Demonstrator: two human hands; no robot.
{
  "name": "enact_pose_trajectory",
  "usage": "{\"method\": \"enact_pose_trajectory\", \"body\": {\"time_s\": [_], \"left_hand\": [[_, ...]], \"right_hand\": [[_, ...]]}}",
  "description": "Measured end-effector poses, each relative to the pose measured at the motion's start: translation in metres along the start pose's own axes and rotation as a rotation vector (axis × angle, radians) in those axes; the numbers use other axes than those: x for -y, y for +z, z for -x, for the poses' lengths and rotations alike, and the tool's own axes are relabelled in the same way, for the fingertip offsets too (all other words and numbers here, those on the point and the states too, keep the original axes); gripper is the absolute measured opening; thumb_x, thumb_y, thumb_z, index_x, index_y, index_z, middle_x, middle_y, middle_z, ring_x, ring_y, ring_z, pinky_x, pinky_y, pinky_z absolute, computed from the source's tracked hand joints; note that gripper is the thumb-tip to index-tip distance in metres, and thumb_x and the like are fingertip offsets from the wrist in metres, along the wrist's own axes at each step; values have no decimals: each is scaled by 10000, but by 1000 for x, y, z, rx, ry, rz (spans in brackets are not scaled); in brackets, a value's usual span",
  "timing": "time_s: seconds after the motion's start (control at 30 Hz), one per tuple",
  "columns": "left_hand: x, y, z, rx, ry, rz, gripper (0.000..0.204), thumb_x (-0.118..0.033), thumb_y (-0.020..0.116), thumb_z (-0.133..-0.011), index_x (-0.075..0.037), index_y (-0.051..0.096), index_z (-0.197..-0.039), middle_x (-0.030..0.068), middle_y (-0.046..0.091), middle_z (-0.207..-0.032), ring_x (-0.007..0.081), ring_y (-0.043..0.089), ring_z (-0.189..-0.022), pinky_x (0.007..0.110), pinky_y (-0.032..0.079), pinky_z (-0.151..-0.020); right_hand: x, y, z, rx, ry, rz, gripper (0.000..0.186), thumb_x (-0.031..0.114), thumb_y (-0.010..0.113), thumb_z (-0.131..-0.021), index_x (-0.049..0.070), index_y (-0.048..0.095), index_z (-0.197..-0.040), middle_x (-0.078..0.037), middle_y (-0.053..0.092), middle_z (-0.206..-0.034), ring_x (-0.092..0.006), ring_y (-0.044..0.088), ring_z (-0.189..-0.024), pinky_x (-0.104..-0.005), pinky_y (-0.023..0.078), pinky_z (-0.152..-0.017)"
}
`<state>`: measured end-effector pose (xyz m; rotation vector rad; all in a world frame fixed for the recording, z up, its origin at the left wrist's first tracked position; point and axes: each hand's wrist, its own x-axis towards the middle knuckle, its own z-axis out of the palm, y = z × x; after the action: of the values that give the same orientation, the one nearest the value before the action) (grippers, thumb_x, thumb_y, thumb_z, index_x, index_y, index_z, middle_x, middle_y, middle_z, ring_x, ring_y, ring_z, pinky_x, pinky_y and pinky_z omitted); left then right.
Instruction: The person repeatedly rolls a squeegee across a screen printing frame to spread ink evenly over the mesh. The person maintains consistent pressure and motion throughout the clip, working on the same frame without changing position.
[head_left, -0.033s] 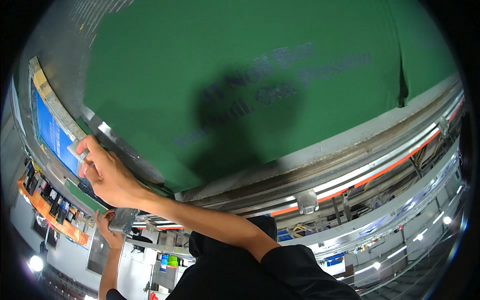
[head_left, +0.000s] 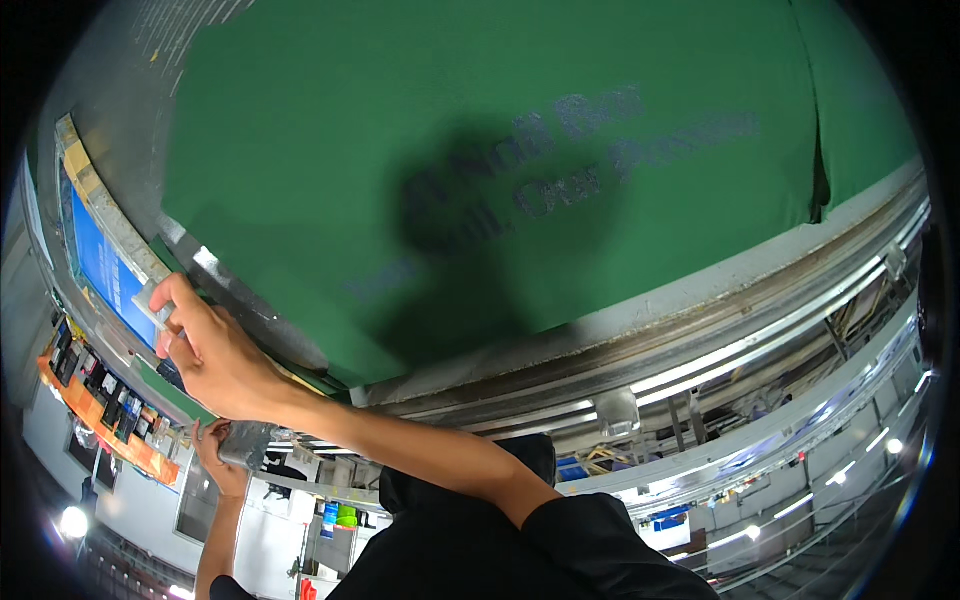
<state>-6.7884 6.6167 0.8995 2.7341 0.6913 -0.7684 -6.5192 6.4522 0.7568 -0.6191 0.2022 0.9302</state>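
My right hand (head_left: 222, 362) reaches across to the left, its fingers closed around a small grey metal piece (head_left: 154, 303) on the edge of a screen-printing frame (head_left: 110, 222). That frame has a blue mesh and yellowish tape along its rim. Lower down at the left, my left hand (head_left: 218, 460) is curled around a grey, plastic-looking block (head_left: 246, 444) at the frame's near end. Ahead of me lies a green fabric (head_left: 300, 130), spread flat, with shiny dark lettering (head_left: 560, 165) on it. My head's shadow falls over part of the lettering.
A metal rail (head_left: 720, 365) with a clamp-like bracket (head_left: 617, 410) runs along the table's near edge. A dark grey table surface (head_left: 110, 80) shows at the far left. Orange shelving (head_left: 110, 425) with small items stands beyond the left side.
The fabric's right-hand seam and the rail bracket appear slightly farther right. The rail's orange-red strip no longer shows. Both hands keep nearly the same place and hold.
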Motion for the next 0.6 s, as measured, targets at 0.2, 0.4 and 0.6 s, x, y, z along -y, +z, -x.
{"method": "enact_pose_trajectory", "body": {"time_s": [0.2, 0.4, 0.6], "left_hand": [[-13, 11, 19, -22, 4, -81, 404, -356, 627, -951, 48, 617, -976, 163, 653, -993, 362, 608, -973, 577, 306, -1179], [15, 9, 45, 34, -1, -15, 572, -448, 555, -1013, 81, 591, -1227, 205, 622, -1188, 356, 565, -1148, 481, 418, -1075], [21, 12, 53, 15, -79, 38, 559, -432, 563, -1056, 73, 559, -1296, 199, 584, -1262, 315, 575, -1139, 433, 461, -1008]], "right_hand": [[-5, 2, 4, 46, 41, -4, 355, -72, 491, -966, 66, 412, -1283, -157, 686, -924, -247, 635, -770, -409, 503, -726], [-15, 13, 6, -9, 16, -40, 357, -74, 485, -954, 68, 419, -1275, -138, 662, -882, -246, 636, -762, -405, 507, -708], [-14, 11, 5, 9, 25, -22, 357, -87, 493, -942, 61, 425, -1260, -148, 656, -873, -266, 638, -775, -417, 491, -725]]}}
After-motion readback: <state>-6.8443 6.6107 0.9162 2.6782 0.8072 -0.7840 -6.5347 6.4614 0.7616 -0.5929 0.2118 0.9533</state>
